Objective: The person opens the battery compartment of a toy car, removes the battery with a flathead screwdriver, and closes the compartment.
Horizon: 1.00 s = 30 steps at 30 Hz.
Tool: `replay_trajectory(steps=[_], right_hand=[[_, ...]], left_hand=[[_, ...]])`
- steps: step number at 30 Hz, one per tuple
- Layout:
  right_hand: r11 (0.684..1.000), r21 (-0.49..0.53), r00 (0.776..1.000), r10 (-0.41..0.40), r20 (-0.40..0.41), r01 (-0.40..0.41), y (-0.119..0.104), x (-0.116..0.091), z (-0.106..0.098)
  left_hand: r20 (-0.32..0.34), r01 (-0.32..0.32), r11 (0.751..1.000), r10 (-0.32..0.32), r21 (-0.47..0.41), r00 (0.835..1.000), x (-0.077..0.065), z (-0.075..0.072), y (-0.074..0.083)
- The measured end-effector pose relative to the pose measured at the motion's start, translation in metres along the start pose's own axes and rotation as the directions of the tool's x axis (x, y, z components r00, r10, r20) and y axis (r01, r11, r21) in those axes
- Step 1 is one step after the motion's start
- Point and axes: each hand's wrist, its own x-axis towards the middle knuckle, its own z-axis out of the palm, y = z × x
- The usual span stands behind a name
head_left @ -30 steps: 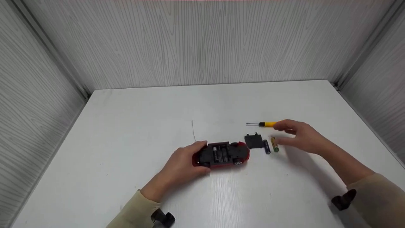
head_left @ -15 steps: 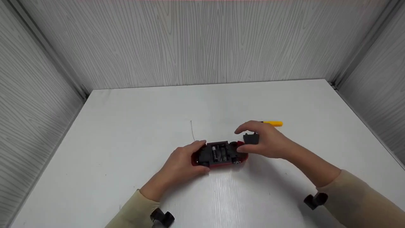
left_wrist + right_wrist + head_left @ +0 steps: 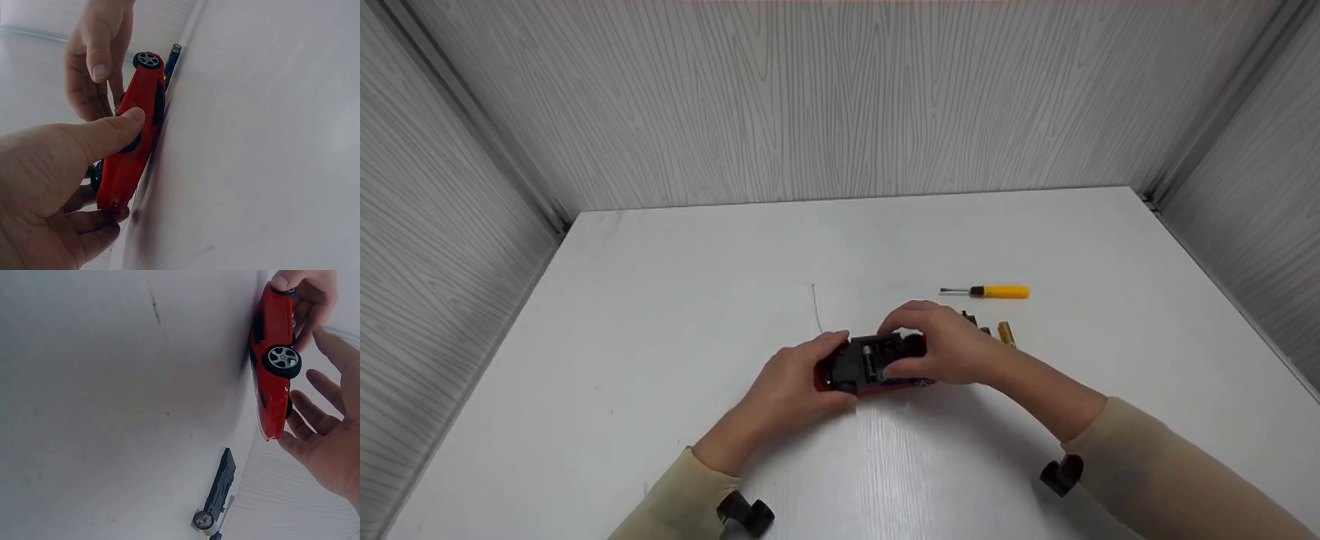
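A red toy car (image 3: 847,365) lies upside down on the white table, its black underside facing up. My left hand (image 3: 789,386) grips its left end; in the left wrist view the thumb presses the red side (image 3: 126,163). In the open battery compartment a battery (image 3: 869,363) shows at the left. My right hand (image 3: 949,346) is over the right half of the car, thumb and fingers spread apart above the compartment and hiding part of it. Fingers of the right hand (image 3: 337,433) look loosely bent beside the car in the right wrist view, with nothing seen between them.
A black battery cover (image 3: 221,481) lies right of the car, partly hidden in the head view. Beside it are a yellowish battery (image 3: 1006,334) and a dark blue one (image 3: 172,58). A yellow-handled screwdriver (image 3: 1003,292) lies behind them. A thin wire (image 3: 816,307) extends from the car.
My right hand has moved left from beside the screwdriver and batteries to over the car's compartment. The left hand and the car have stayed in place.
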Motion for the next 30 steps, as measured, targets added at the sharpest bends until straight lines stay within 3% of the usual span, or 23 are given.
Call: replay_trajectory(steps=[18,30], right_hand=[[0.999,-0.038,0.999,-0.016,0.047,0.018,0.005,0.009,0.016],[1.0,-0.017,0.999,-0.02,0.05,0.021,0.006,0.01,0.017]], left_hand=[[0.008,0.042,0.999,-0.042,-0.027,0.999,0.001,-0.002,0.0],[0.045,0.089,0.991,-0.084,-0.104,0.995,0.001,-0.008,-0.001]])
